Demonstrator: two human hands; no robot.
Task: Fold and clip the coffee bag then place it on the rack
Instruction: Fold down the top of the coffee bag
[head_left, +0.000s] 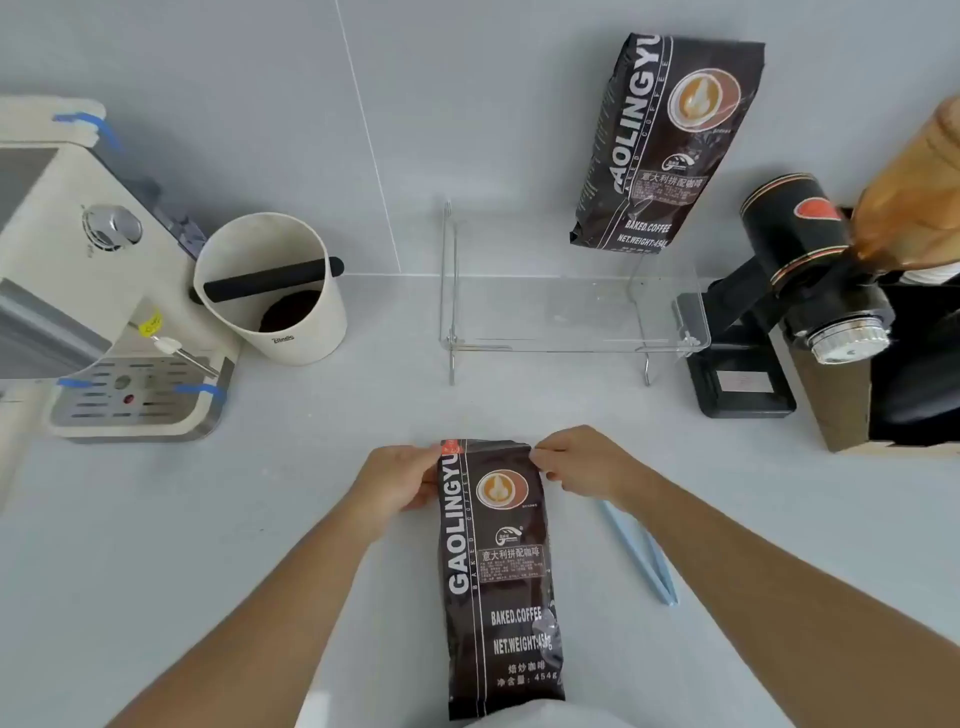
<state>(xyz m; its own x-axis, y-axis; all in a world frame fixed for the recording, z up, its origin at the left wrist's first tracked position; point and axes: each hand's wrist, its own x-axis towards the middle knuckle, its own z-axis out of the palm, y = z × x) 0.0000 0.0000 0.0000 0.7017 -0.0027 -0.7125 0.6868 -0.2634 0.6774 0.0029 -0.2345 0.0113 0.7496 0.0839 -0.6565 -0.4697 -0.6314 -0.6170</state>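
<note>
Coffee bag (498, 571) lay flat on the tabletop (311, 493), in front of the clear rack (571, 317), its bottom edge cut off by the frame. The left hand (400, 483) and right hand (576, 467) each pinched a top corner. Two bags showed: the second bag (665, 140) stood on the rack. One blue clip (639, 556), partly hidden under the right forearm, lay just right of the coffee bag.
</note>
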